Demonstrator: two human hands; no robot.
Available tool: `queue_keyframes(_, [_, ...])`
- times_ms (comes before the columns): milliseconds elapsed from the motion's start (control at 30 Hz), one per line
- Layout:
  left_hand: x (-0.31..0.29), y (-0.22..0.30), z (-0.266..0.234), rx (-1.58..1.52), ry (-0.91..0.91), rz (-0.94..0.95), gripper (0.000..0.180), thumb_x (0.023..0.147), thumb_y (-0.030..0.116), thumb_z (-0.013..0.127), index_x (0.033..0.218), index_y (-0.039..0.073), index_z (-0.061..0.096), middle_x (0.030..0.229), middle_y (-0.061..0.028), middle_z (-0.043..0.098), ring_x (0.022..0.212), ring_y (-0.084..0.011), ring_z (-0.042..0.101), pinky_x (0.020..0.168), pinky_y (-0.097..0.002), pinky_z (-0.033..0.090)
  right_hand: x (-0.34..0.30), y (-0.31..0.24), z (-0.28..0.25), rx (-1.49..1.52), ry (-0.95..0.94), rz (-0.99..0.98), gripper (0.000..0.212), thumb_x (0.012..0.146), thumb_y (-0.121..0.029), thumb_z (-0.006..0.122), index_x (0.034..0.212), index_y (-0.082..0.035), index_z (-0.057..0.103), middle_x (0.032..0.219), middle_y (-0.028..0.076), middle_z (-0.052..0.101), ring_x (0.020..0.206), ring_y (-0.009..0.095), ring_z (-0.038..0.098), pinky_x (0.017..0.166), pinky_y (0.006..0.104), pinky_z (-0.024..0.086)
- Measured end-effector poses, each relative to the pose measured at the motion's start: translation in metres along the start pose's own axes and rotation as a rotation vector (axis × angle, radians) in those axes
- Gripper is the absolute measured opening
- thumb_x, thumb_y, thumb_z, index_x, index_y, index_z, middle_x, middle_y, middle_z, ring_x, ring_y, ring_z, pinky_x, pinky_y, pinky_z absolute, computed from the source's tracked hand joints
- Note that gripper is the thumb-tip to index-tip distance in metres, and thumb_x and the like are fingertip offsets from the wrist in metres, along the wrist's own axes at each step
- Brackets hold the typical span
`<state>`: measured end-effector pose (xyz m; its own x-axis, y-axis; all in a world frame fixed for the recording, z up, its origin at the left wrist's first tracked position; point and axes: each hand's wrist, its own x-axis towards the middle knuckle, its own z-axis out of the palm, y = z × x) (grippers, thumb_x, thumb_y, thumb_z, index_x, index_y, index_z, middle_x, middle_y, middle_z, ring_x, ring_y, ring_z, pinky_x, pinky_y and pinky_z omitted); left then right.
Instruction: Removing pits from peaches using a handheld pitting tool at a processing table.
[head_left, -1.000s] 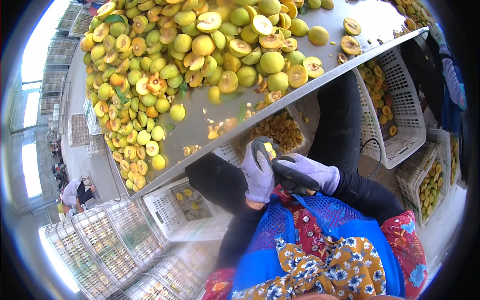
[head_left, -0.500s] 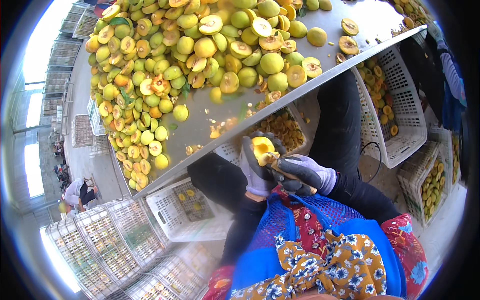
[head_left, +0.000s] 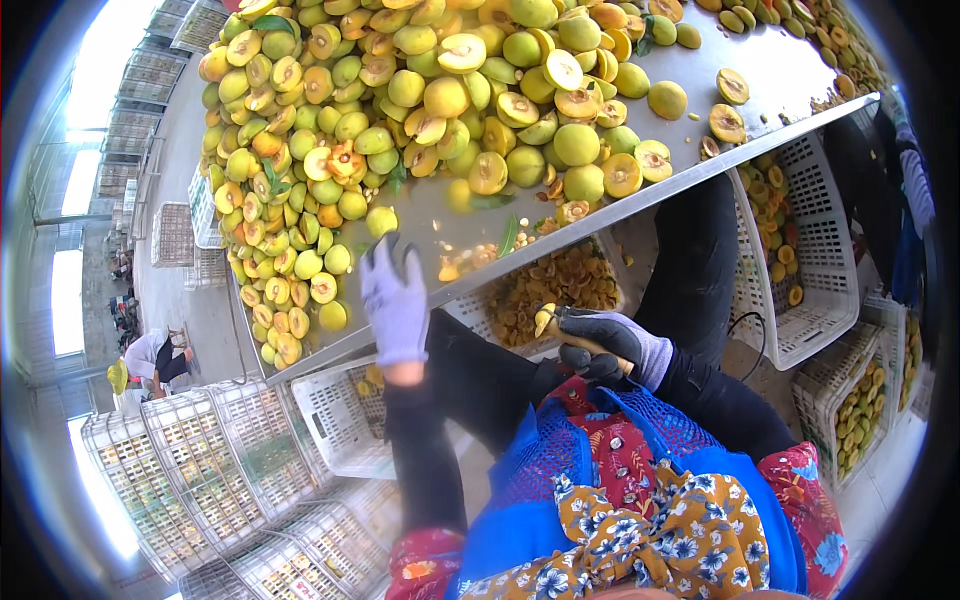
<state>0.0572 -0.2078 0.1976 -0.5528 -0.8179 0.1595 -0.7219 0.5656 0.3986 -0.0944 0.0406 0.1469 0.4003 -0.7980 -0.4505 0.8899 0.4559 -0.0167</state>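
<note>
My left hand (head_left: 393, 295), in a pale lilac glove with dark fingertips, reaches over the front edge of the metal table (head_left: 560, 222). Its fingers are apart and hold nothing; a whole-looking yellow-green fruit (head_left: 381, 221) lies just beyond the fingertips. My right hand (head_left: 605, 342), gloved alike, is closed around a small wooden-handled tool (head_left: 627, 366) in front of my body. A yellow, wet-looking tip (head_left: 545, 319) sticks out past its fingers; the tool's working end is not clear. Heaped on the table are halved and whole peach-like fruits (head_left: 445, 98).
Below the table edge, a crate of cut fruit pieces (head_left: 555, 290) stands between my legs. White plastic crates (head_left: 800, 330) with halves stand at right. Another white crate (head_left: 350, 455) is at left, near stacked crates (head_left: 215, 440). A person (head_left: 155, 360) sits far left.
My left hand has left the right hand and moved left and up toward the fruit heap. The yellow fruit piece it held is gone from it. My right hand stays nearly in place.
</note>
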Motion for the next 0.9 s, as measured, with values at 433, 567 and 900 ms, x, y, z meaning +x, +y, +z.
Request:
queue_keyframes(433, [0.004, -0.009, 0.059, -1.457, -0.660, -0.460, 0.039, 0.096, 0.037, 0.050, 0.122, 0.007, 0.053, 0.098, -0.0090, 0.066, 0.072, -0.0196, 0.066, 0.048, -0.0280, 0.050, -0.006, 0.006, -0.016, -0.079, 0.055, -0.073, 0.032, 0.104, -0.033, 0.044, 0.119, -0.007, 0.054, 0.064, 0.005, 0.057, 0.037, 0.007, 0.046, 0.033, 0.0190, 0.036])
queue_keyframes(567, [-0.031, 0.022, 0.039, -1.731, -0.710, -0.629, 0.050, 0.100, 0.053, 0.043, 0.122, 0.009, 0.052, 0.104, -0.0117, 0.066, 0.078, -0.0254, 0.067, 0.059, -0.0331, 0.057, -0.016, 0.002, 0.008, -0.283, 0.078, -0.232, 0.033, 0.104, -0.037, 0.044, 0.096, -0.006, 0.055, 0.064, 0.005, 0.056, 0.036, 0.008, 0.046, 0.033, 0.0189, 0.035])
queue_keyframes(900, [-0.105, 0.079, 0.066, -0.842, -0.119, -0.090, 0.040, 0.104, 0.039, 0.045, 0.125, 0.005, 0.047, 0.112, -0.0106, 0.058, 0.096, -0.0168, 0.059, 0.081, -0.0291, 0.051, 0.022, 0.041, -0.018, -0.754, 0.103, -0.774, 0.034, 0.101, -0.036, 0.049, 0.115, -0.005, 0.053, 0.072, 0.003, 0.056, 0.071, 0.017, 0.061, 0.063, 0.0299, 0.048])
